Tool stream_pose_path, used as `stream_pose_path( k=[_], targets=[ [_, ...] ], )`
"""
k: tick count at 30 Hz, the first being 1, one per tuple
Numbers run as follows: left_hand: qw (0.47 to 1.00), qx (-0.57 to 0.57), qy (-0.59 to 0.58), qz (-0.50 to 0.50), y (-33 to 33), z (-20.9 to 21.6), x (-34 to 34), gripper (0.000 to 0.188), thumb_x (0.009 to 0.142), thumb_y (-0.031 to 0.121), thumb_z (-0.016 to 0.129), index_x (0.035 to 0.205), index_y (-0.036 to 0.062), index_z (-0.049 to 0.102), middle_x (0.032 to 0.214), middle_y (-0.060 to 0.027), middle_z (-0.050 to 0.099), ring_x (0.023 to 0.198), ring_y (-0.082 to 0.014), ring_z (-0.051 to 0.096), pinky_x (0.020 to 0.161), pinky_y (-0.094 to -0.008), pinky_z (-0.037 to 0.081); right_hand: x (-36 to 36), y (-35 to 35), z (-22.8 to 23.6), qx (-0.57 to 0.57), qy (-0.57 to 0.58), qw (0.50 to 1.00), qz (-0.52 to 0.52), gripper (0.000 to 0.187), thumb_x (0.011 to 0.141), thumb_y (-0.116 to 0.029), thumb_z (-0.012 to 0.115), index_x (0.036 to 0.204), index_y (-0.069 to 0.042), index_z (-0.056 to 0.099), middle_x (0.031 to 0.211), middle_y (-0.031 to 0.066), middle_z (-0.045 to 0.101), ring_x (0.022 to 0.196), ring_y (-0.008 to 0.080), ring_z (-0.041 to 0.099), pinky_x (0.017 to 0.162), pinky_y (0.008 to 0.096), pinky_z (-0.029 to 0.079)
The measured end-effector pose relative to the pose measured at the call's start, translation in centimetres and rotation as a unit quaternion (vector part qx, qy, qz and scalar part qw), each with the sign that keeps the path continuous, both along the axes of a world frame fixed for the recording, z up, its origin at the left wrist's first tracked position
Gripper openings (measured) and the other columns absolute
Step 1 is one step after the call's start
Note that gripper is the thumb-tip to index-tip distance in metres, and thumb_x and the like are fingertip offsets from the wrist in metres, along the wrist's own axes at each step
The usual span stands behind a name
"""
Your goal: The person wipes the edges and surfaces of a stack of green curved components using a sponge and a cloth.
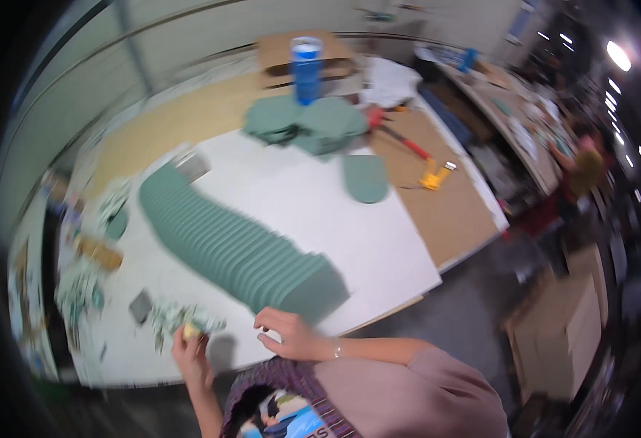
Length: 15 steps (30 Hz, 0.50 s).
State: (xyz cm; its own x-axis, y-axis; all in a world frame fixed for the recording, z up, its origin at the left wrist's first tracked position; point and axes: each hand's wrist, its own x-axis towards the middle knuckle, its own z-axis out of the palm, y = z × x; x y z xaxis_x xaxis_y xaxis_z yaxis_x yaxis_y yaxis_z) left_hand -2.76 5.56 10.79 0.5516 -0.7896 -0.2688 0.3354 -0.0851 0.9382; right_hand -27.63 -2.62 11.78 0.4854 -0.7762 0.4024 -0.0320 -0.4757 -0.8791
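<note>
My left hand (191,358) is at the near edge of the white table, its fingers closed round a small pale yellow piece (190,331), blurred. Right of it, my right hand (291,333) holds nothing that I can see; its fingers are bent, with a gap between thumb and forefinger. It is close to the near end of a long, curving row of overlapping green flat pieces (225,244). Green and white scraps (178,317) lie just beyond my left hand, with a small grey block (141,306) beside them.
Farther back are piled green pieces (331,120), a blue cylinder with a pale top (306,73) and a cardboard box (269,51). One rounded green piece (365,179) lies alone. A red and yellow tool (415,150) rests on brown board at right. Another person (587,171) works beyond.
</note>
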Motion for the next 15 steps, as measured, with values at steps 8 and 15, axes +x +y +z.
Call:
stream_pose_path(
  k=[8, 15],
  targets=[
    [0.975, -0.094, 0.200, -0.037, 1.8, 1.4, -4.5, 0.031, 0.100, 0.024, 0.055, 0.123, 0.0034, 0.056, 0.113, -0.0079, 0.064, 0.102, -0.0176, 0.062, 0.088, -0.0342, 0.051, 5.5, 0.9, 0.1, 0.224, 0.005, 0.966, 0.129, 0.032, 0.088, -0.007, 0.066, 0.118, 0.001, 0.058, 0.109, 0.0086, 0.061, 0.089, 0.0116, 0.062, 0.080, 0.0270, 0.052],
    [0.963, -0.092, 0.244, -0.068, 1.9, -0.2, -4.4, 0.034, 0.101, 0.019, 0.051, 0.131, 0.0028, 0.050, 0.118, -0.0073, 0.062, 0.110, -0.0180, 0.059, 0.093, -0.0311, 0.048, 6.9, 1.8, -0.4, 0.255, -0.008, 0.960, 0.117, 0.040, 0.085, -0.011, 0.071, 0.119, 0.003, 0.056, 0.103, 0.0084, 0.063, 0.085, 0.0120, 0.063, 0.077, 0.0274, 0.053]
  ],
)
